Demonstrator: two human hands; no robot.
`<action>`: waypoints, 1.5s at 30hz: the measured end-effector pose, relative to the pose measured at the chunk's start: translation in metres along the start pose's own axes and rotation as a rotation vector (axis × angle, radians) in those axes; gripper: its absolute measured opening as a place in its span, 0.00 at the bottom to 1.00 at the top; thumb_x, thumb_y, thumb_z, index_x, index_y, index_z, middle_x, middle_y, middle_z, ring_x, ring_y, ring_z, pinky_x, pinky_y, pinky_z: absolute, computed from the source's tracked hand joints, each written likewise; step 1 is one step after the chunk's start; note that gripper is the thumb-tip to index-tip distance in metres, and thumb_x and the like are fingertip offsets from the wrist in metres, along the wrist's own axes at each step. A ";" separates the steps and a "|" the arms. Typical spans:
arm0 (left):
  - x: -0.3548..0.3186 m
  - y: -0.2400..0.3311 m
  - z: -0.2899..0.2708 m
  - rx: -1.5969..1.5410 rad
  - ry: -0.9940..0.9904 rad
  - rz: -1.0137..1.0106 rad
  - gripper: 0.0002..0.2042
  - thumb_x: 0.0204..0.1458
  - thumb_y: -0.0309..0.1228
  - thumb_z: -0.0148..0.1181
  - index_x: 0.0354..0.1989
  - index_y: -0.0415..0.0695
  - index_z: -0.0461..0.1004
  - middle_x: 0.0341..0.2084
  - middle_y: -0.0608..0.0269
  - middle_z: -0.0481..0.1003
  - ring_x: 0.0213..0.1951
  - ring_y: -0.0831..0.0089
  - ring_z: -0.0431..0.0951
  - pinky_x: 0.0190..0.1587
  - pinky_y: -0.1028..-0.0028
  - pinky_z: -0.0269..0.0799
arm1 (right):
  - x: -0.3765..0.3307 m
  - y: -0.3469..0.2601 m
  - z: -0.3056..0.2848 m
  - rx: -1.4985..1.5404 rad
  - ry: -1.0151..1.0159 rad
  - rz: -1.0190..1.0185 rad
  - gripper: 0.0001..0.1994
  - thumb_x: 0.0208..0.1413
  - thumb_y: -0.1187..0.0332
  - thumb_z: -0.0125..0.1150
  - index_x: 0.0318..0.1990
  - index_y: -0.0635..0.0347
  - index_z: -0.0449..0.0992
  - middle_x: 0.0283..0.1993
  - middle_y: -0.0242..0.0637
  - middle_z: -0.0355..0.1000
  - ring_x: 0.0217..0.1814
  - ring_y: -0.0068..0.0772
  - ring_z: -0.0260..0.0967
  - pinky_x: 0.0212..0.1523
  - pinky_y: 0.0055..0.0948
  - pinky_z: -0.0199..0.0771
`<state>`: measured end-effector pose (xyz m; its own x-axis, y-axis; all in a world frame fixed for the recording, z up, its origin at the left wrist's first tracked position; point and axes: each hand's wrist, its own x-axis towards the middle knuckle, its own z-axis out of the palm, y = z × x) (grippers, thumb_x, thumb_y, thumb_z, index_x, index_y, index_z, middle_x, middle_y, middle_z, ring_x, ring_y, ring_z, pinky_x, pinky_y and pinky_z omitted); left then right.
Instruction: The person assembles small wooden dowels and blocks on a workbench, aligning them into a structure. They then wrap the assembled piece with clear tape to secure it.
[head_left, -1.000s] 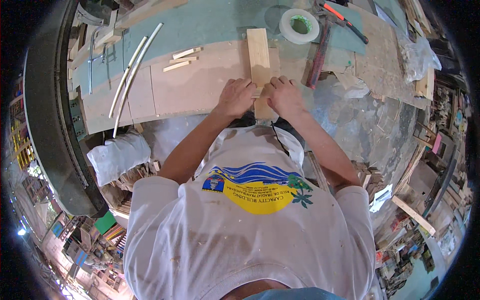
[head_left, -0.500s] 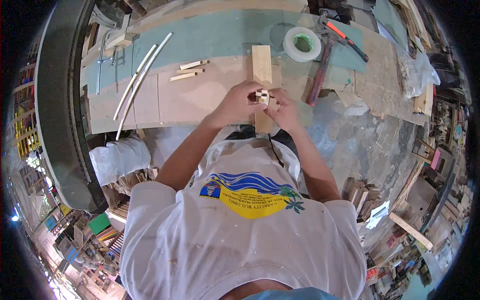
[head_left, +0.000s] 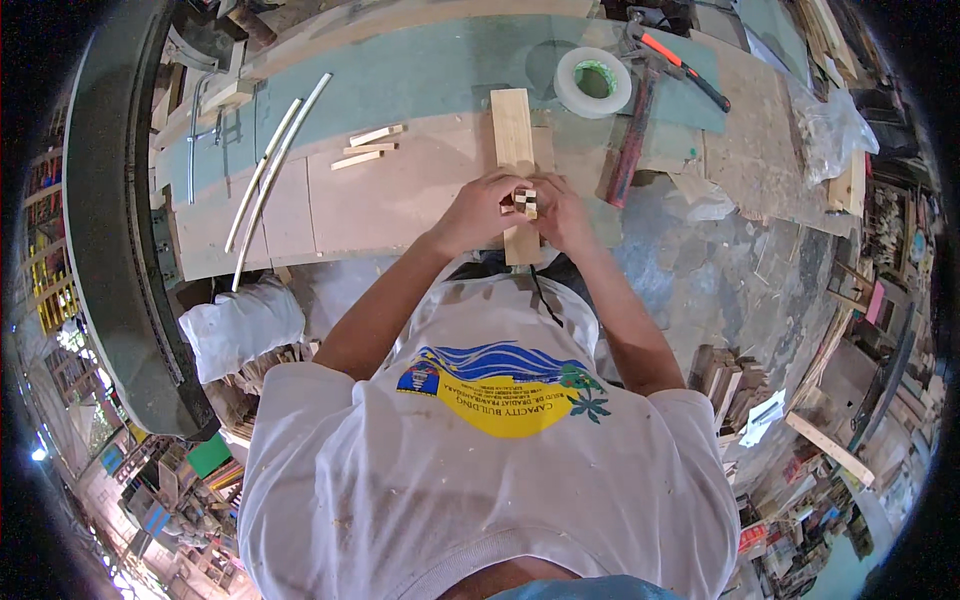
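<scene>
Both hands meet at the near part of the worktop [head_left: 215,222], directly in front of the person's body. The left hand [head_left: 487,212] is curled around a small wooden piece [head_left: 526,204] from the left; the right hand [head_left: 562,212] closes on it from the right. The piece shows an end face chequered in light and dark; from where I stand, I cannot tell whether it is solid or a bundle of strips.

The piece is positioned over the lower portion of a flat pale board [head_left: 513,125], which lies lengthwise away from the person. Contact between piece and board cannot be determined.

Surrounding items are located as follows. Left of the board: three short wooden strips [head_left: 372,149], grouped close together. Farther left: two long thin strips [head_left: 277,165], lying side by side at a slant, the longer extending past the near edge. Right of the board: a roll of tape [head_left: 570,95], laid flat. Beside the roll: a hammer with a worn red handle [head_left: 629,150] and a tool with an orange and black handle [head_left: 685,70], their upper ends close together.
</scene>
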<state>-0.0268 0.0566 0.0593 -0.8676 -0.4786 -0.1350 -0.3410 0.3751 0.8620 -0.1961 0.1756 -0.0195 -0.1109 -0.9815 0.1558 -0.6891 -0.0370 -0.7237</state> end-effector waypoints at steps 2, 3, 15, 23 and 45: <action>-0.001 0.000 0.000 -0.004 0.017 0.005 0.23 0.46 0.27 0.71 0.53 0.42 0.76 0.44 0.55 0.76 0.41 0.59 0.81 0.46 0.66 0.80 | 0.000 -0.001 0.001 0.029 0.005 0.037 0.29 0.38 0.74 0.74 0.53 0.59 0.73 0.55 0.42 0.72 0.55 0.54 0.70 0.56 0.45 0.73; -0.001 -0.001 0.001 0.002 0.039 0.033 0.22 0.46 0.27 0.70 0.53 0.42 0.76 0.44 0.55 0.76 0.42 0.59 0.81 0.46 0.66 0.80 | 0.000 -0.001 0.001 0.043 0.007 0.057 0.29 0.38 0.74 0.74 0.53 0.59 0.74 0.55 0.42 0.72 0.55 0.54 0.69 0.56 0.46 0.73; 0.004 0.005 -0.009 -0.042 0.027 -0.122 0.17 0.51 0.26 0.66 0.50 0.39 0.75 0.40 0.56 0.79 0.37 0.66 0.80 0.43 0.69 0.77 | 0.015 -0.024 -0.023 -0.048 -0.094 0.054 0.25 0.44 0.69 0.73 0.53 0.61 0.75 0.52 0.46 0.73 0.55 0.54 0.70 0.58 0.47 0.72; -0.018 -0.003 -0.020 -1.151 0.270 -0.277 0.10 0.62 0.31 0.62 0.46 0.38 0.75 0.37 0.62 0.79 0.37 0.75 0.80 0.42 0.72 0.77 | 0.006 -0.069 -0.058 0.747 -0.116 0.495 0.22 0.61 0.65 0.66 0.61 0.64 0.73 0.49 0.39 0.78 0.49 0.31 0.78 0.52 0.29 0.77; -0.009 0.020 -0.030 -0.180 0.069 -0.081 0.18 0.52 0.27 0.70 0.51 0.39 0.75 0.46 0.59 0.79 0.45 0.69 0.80 0.47 0.68 0.78 | 0.026 -0.065 -0.055 0.093 -0.168 0.213 0.24 0.50 0.66 0.72 0.55 0.61 0.76 0.49 0.44 0.78 0.51 0.49 0.75 0.54 0.42 0.75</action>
<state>-0.0151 0.0450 0.0923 -0.8109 -0.5571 -0.1790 -0.3332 0.1881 0.9239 -0.1936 0.1626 0.0684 -0.1204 -0.9861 -0.1146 -0.5932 0.1640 -0.7882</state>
